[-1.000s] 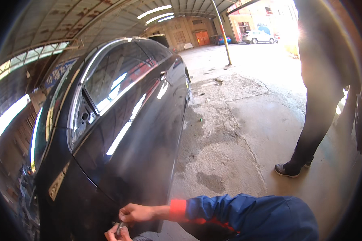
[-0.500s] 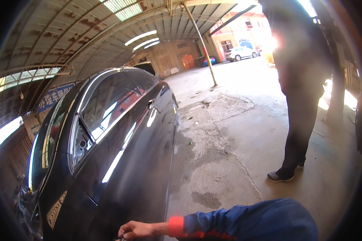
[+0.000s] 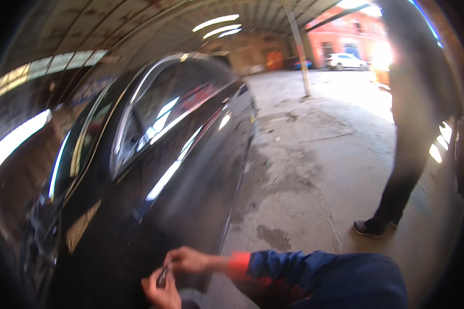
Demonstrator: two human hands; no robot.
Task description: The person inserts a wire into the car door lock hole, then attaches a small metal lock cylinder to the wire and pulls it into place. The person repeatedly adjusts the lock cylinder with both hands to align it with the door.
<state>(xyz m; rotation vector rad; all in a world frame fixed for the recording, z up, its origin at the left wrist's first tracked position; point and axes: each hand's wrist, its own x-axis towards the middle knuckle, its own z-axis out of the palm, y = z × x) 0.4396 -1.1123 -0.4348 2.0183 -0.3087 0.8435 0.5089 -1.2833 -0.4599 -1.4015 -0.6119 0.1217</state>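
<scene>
Dark object (image 3: 162,278) near the car (image 3: 191,201): left hand (image 3: 162,294) grips, apparently steadying it; right hand (image 3: 188,260)'s hold is unclear.

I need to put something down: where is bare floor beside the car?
Bare concrete lies between the black car and another person's shoe. Crowded: low by the car, where the left hand and right hand meet at a small dark object.
</scene>
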